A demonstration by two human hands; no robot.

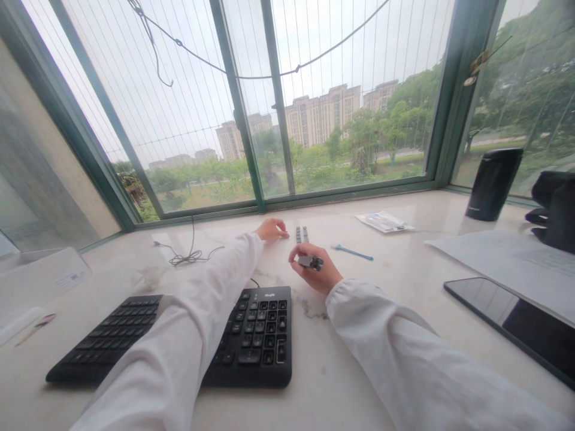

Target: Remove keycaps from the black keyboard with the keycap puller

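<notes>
Along a white marble sill (341, 335), hands apart: right hand (317, 274) pinching a small grey block (311, 261), apparently light and stiff, best gripped by its sides; left hand (271, 229) resting just beside two small grey pieces (299, 234).

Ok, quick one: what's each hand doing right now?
Left hand: half-curled, apparently empty.
Right hand: closed, holding a small grey part.

Your right hand (315, 270) grips a small grey piece (311, 262) with dark ends, lying crosswise in your fingers. Two slim grey bars (300, 234) lie side by side, farther away, just right of your left hand (272, 229), which rests empty.
</notes>
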